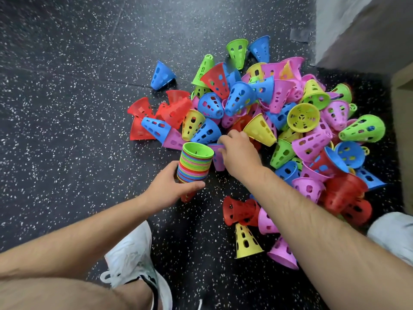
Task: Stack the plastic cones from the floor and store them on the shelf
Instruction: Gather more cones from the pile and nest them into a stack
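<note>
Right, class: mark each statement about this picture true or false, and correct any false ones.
1. The left hand holds a stack of cones, green on top. True.
2. The right hand is empty. False: it grips a pink cone beside the stack of cones.
3. The loose cones stand in neat rows. False: they lie jumbled together.
4. A blue cone lies apart, left of the loose cones. True.
5. The shoe by the left arm is black. False: it is white.

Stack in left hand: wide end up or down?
Wide end up: stack shows its open green rim on top; left hand grips lower down.
</note>
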The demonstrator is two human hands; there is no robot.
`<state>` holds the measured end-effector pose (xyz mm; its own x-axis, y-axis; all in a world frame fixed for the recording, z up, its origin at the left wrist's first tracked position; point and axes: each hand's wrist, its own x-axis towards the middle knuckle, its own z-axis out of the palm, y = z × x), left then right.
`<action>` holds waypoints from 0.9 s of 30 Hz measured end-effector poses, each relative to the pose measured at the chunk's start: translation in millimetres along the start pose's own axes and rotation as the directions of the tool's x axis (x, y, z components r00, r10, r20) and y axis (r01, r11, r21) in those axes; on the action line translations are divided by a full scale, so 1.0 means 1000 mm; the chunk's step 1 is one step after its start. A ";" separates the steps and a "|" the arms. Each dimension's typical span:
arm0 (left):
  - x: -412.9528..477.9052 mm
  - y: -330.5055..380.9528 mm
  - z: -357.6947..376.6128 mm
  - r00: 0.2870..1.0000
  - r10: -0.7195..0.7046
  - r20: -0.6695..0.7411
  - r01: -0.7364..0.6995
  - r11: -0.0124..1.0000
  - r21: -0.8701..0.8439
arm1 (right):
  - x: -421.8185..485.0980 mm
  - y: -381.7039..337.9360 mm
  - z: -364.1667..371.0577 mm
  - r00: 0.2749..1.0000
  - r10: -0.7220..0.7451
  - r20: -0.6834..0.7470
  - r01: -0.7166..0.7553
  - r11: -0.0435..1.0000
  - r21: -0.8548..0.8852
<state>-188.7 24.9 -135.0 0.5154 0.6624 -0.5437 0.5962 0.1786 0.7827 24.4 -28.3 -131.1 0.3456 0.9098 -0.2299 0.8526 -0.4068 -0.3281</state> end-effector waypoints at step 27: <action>-0.014 -0.006 -0.011 0.999 -0.046 -0.028 0.045 0.999 -0.020 | -0.041 -0.032 0.002 0.984 -0.052 -0.169 0.151 0.744 0.652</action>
<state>-206.2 22.6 -128.3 0.4701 0.6736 -0.5702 0.6064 0.2230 0.7633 -18.2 -53.0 -112.9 0.3625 0.9304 -0.0546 0.4306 -0.2191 -0.8755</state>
